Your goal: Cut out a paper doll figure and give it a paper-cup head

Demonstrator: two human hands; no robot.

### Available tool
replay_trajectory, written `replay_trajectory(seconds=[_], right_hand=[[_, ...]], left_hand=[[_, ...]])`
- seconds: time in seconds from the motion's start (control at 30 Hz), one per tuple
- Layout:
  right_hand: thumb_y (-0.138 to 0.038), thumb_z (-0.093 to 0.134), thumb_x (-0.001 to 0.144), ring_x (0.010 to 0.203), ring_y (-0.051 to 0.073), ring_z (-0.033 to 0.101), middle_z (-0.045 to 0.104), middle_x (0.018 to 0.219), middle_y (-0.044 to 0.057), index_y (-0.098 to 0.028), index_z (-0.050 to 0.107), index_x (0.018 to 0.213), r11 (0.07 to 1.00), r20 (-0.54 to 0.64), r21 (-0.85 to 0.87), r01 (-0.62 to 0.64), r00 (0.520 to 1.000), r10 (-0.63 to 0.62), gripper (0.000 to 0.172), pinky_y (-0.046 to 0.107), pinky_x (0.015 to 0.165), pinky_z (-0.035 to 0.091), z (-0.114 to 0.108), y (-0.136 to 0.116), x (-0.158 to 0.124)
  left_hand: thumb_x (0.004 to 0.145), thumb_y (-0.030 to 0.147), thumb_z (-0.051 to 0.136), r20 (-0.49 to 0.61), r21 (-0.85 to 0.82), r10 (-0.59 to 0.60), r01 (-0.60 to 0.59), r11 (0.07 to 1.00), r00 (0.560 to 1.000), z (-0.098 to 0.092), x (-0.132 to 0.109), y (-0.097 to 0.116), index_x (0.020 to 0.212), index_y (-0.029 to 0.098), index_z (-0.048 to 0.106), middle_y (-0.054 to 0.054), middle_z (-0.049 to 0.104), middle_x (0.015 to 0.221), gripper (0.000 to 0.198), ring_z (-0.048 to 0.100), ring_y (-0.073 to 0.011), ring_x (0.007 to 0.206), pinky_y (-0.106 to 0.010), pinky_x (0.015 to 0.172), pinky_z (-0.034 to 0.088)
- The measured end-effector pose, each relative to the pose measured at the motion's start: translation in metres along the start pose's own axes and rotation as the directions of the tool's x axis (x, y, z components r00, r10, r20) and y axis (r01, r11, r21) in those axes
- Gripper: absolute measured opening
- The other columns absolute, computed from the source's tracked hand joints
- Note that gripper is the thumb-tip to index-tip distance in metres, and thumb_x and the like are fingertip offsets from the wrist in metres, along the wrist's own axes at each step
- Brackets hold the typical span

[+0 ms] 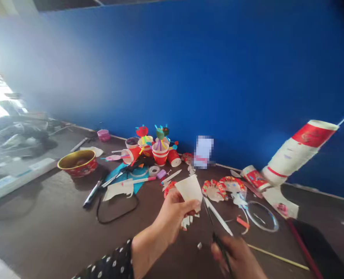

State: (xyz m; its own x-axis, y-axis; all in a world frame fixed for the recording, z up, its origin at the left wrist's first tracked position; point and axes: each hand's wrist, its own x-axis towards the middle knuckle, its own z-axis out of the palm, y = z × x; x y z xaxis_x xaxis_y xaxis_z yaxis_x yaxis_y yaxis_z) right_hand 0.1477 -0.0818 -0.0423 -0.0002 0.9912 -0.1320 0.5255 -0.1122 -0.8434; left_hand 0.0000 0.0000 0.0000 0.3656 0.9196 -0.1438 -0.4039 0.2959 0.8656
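Note:
In my left hand (179,207) is a cream-coloured piece of paper (190,189), pinched between thumb and fingers above the dark table. My right hand (235,254), a little blurred, grips dark-handled scissors (224,252). Their blades point up toward the paper's right edge; whether they touch it I cannot tell. Just right of the paper lies a white pen-like stick (218,217). Cut scraps (187,221) sit below my left hand, and a tiny white bit (199,245) rests between the hands.
Several red-and-white paper cups (160,158) with coloured figures stand by the blue wall (189,69). A red-gold bowl (78,164) is at left. A tall cup stack (299,153) leans at right, near a clear ring of tape (261,217) and a dark phone-like slab (317,244).

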Motion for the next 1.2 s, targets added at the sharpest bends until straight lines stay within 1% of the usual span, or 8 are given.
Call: replay_trajectory(seconds=[0.13,0.23,0.53,0.63,0.73,0.83,1.03,1.2], right_hand=[[-0.048,0.051,0.071,0.044,0.009,0.031,0.034,0.044,-0.005,-0.018,0.045,0.049,1.000,-0.018,0.022,0.012,1.000,-0.011,0.037,0.019,0.039,0.026,-0.003,-0.005,-0.001],[-0.051,0.052,0.069,0.044,0.009,0.031,0.035,0.044,-0.005,-0.018,0.044,0.045,0.999,-0.032,0.032,0.008,0.999,-0.007,0.042,0.020,0.041,0.027,-0.003,-0.008,-0.001],[-0.050,0.055,0.068,0.044,0.009,0.029,0.033,0.044,-0.006,-0.018,0.044,0.047,0.994,-0.022,0.104,-0.020,1.000,0.023,0.040,0.021,0.039,0.024,-0.002,-0.012,-0.001],[-0.051,0.052,0.069,0.043,0.009,0.027,0.030,0.045,-0.006,-0.019,0.042,0.049,0.995,0.036,0.087,-0.055,0.998,0.052,0.039,0.021,0.039,0.022,-0.008,-0.008,-0.001],[-0.051,0.048,0.072,0.044,0.009,0.026,0.028,0.046,-0.007,-0.019,0.038,0.051,0.993,0.116,0.097,-0.070,0.991,0.059,0.039,0.022,0.040,0.021,-0.016,0.000,0.000],[-0.048,0.046,0.074,0.044,0.009,0.028,0.030,0.046,-0.007,-0.020,0.038,0.052,0.985,0.164,0.154,-0.080,0.985,0.054,0.037,0.021,0.040,0.021,-0.018,0.005,0.001],[-0.038,0.051,0.065,0.040,0.007,0.028,0.030,0.043,-0.008,-0.020,0.038,0.049,0.955,0.138,0.268,-0.125,0.986,0.091,0.027,0.020,0.040,0.023,-0.017,0.002,0.004],[-0.034,0.047,0.057,0.038,0.006,0.029,0.035,0.044,-0.006,-0.020,0.039,0.047,0.907,0.179,0.361,-0.215,0.971,0.160,0.019,0.019,0.038,0.023,-0.021,0.000,0.006]], left_hand=[[0.060,0.006,0.061,0.036,-0.030,0.043,-0.042,0.999,0.998,-0.001,0.000,-0.004,0.080,0.012,0.058,-0.001,0.059,0.067,0.022,0.051,-0.0084,0.057,-0.021,0.055,0.038],[0.060,0.006,0.061,0.044,-0.041,0.057,-0.056,0.998,0.997,-0.002,0.001,-0.004,0.075,0.010,0.059,0.000,0.056,0.060,0.015,0.048,-0.0065,0.052,-0.019,0.052,0.036],[0.059,0.011,0.064,0.026,-0.029,-0.012,0.013,0.999,1.000,-0.001,-0.001,-0.005,0.069,0.012,0.057,0.001,0.055,0.057,0.013,0.049,-0.0070,0.048,-0.019,0.048,0.034],[0.061,0.019,0.067,0.022,-0.012,-0.033,0.033,0.999,0.999,-0.008,0.003,0.003,0.079,0.013,0.059,-0.001,0.059,0.064,0.021,0.052,-0.0091,0.051,-0.022,0.051,0.038],[0.065,0.029,0.066,-0.039,-0.042,0.024,-0.026,0.999,0.999,-0.019,0.011,0.014,0.088,0.016,0.060,-0.001,0.060,0.073,0.027,0.053,-0.0081,0.057,-0.022,0.056,0.040],[0.063,0.028,0.068,-0.050,0.058,0.062,-0.059,0.997,0.997,-0.028,0.016,0.023,0.092,0.017,0.059,-0.002,0.062,0.077,0.032,0.057,-0.0108,0.066,-0.022,0.060,0.041],[0.057,0.014,0.068,0.098,0.131,-0.036,0.023,0.991,0.995,-0.028,0.017,0.022,0.081,0.013,0.060,-0.002,0.063,0.067,0.025,0.058,-0.0115,0.059,-0.023,0.058,0.042],[0.053,0.013,0.069,0.121,0.173,-0.112,0.090,0.981,0.986,-0.029,0.016,0.020,0.070,0.012,0.057,-0.002,0.062,0.063,0.020,0.056,-0.0098,0.054,-0.020,0.052,0.041]])
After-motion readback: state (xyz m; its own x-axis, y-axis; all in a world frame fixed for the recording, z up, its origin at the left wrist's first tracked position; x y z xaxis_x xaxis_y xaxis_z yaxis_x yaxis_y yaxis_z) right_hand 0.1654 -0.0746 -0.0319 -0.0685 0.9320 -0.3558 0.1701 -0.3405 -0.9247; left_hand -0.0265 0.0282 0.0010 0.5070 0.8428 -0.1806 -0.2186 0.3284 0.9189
